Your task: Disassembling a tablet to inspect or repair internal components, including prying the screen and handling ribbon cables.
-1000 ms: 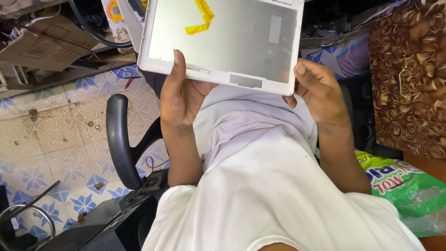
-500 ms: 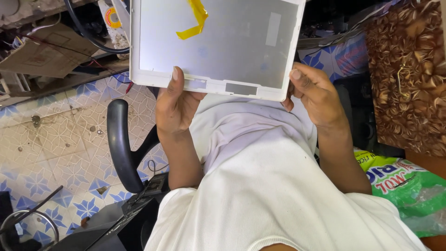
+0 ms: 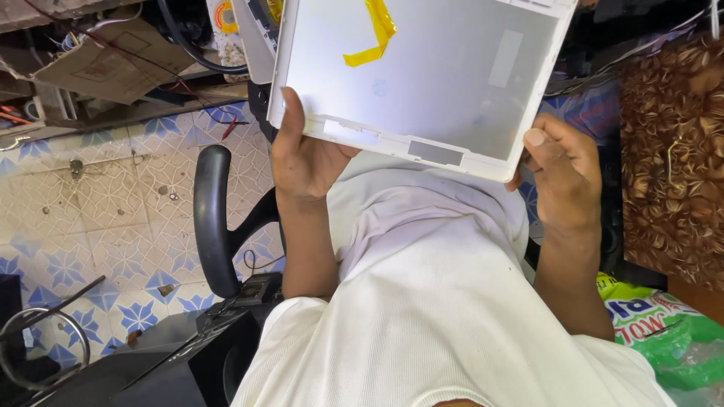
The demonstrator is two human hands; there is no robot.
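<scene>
I hold a flat white panel (image 3: 437, 83), shaped like a tablet's back cover, up in front of me above my lap. Its grey inner face looks at me, with a strip of yellow tape (image 3: 373, 34) near its top left. My left hand (image 3: 302, 154) grips the lower left corner, thumb lying up along the left edge. At the lower right corner my right hand (image 3: 562, 177) clasps the panel, thumb on its rim. My white shirt (image 3: 430, 301) fills the view below.
A black chair armrest (image 3: 213, 218) curves at my left over a blue-patterned tiled floor (image 3: 90, 203). Cardboard and wires (image 3: 98, 60) lie at the top left. A brown patterned surface (image 3: 671, 151) stands at the right, a green plastic bag (image 3: 664, 332) beneath it. Dark equipment (image 3: 151, 362) sits at the lower left.
The panel has tilted slightly clockwise and shifted right in view. My left thumb has slid up along its left edge, and my right hand now sits lower at the right corner.
</scene>
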